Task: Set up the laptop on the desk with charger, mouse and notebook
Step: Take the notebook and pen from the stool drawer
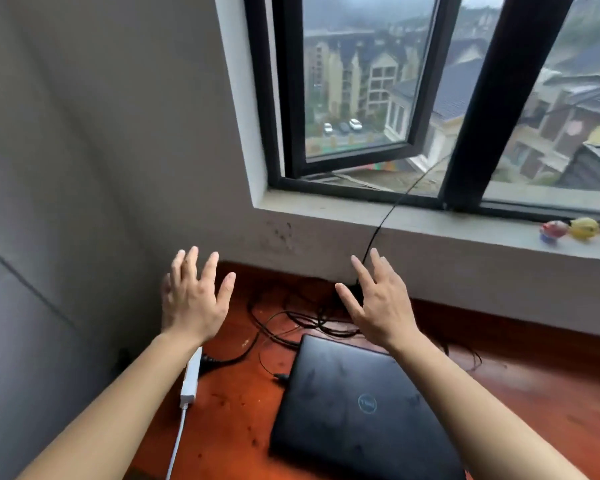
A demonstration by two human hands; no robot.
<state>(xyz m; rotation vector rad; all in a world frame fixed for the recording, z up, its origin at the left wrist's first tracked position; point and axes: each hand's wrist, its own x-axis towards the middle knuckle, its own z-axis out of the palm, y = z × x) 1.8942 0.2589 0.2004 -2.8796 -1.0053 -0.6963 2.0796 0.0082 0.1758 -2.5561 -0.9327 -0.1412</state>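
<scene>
A closed black laptop [354,407] lies on the reddish-brown wooden desk [534,393], its lid logo facing up. A black plug [280,377] sits in its left edge, and black charger cable [284,320] lies tangled on the desk behind it. My left hand [194,299] hovers above the desk's back left with fingers spread and holds nothing. Over the cable behind the laptop, my right hand [378,303] is raised with straight, spread fingers, also holding nothing. No mouse or notebook shows.
A white power strip [191,375] with a white cord lies at the desk's left edge, partly under my left forearm. A thin black wire [381,223] runs from the open window down to the desk. Small colourful toy figures [582,229] stand on the windowsill at right.
</scene>
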